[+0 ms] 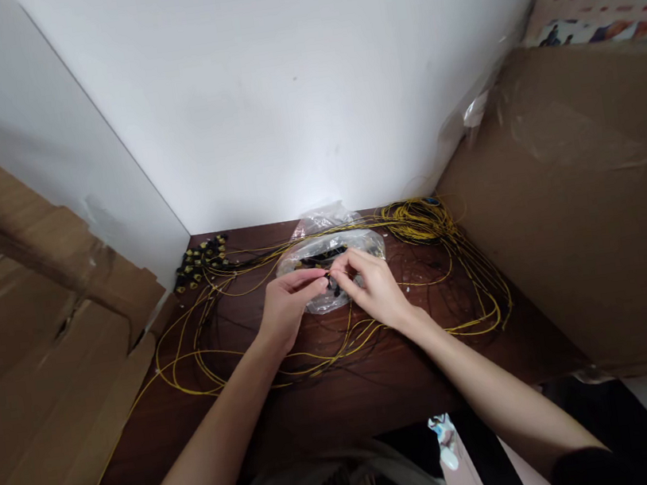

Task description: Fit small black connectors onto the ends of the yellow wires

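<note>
Sitting at a dark wooden table with wires everywhere lol. Far left there's a cardboard box standing beside the work area, and I'd guess it helps fence the loose stuff in. Next to it, the black-and-yellow connectors are bunched together at the back left, probably so the ends don't get lost in the tangle. Yellow wires loop across the tabletop toward me, some running under my arms.

My left hand is pinched, thumb and index closing on what looks like a thin wire, with a small dark bit right at the tips. Too tiny to tell what that bit is, sorry. My right hand comes in from the other side and pinches the same wire, fingertips nearly touching the left ones. Two pinches that close likely give me better control over something so skinny.

All this is just above an open clear plastic bag with dark pieces inside, handy if anything drops, I reckon. Back right, more yellow wire sits in a coil, presumably to tame the length, beside another big carton.
</note>
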{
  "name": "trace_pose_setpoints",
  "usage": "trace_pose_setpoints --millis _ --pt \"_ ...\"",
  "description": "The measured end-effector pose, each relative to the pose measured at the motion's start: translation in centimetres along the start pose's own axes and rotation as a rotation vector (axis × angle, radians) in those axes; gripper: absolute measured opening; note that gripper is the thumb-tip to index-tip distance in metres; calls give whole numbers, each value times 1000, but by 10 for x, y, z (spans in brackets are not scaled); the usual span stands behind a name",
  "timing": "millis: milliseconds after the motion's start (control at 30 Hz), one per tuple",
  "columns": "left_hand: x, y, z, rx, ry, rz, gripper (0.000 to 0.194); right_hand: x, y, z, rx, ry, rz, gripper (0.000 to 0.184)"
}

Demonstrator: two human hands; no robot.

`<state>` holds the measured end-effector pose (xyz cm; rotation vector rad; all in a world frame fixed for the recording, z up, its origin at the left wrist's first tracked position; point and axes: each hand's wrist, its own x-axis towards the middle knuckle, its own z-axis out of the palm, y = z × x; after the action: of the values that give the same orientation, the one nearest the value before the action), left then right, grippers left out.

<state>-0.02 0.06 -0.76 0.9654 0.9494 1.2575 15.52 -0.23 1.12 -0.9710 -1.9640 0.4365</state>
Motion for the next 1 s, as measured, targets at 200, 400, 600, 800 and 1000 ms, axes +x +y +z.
trace_pose_setpoints --millis 200,400,600,800,1000 --pt "-1 4 4 -105 22 -65 22 0 -1 2 30 -29 -15 14" --pt "-1 4 7 -125 45 -82 23 -1 -1 4 10 -10 -8 14" --pt "-1 2 7 -122 51 -94 23 -2 2 8 -21 -1 -21 14" --pt "-1 2 7 -98 31 -31 23 -1 0 8 37 38 22 13" --pt "0 -1 4 31 -15 76 25 0 -1 5 63 43 27 14"
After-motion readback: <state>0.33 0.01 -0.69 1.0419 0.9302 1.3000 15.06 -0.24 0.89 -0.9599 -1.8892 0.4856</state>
